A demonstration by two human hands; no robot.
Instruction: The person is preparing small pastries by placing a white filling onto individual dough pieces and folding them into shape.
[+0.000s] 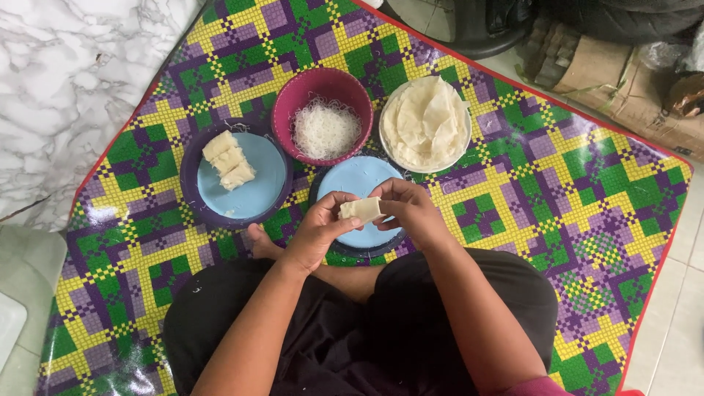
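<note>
Both hands meet over a blue plate point(350, 180) in front of my crossed legs. My left hand point(320, 226) and my right hand point(408, 209) pinch a small white wrapped roll point(361, 210) between their fingers. To the left, another blue plate with a purple rim point(257, 192) carries three finished rolls point(228, 159). Beyond the hands stands a maroon bowl point(323, 88) of thin white noodles point(325, 130), and to its right a white plate point(389, 150) stacked with round pale wrappers point(425, 121).
Everything sits on a woven-pattern mat point(572, 191) in green, yellow and purple with a red edge. White marble floor point(66, 81) lies at the left. Cardboard and dark bags point(616, 59) crowd the top right; pale tiles point(675, 315) are at the right.
</note>
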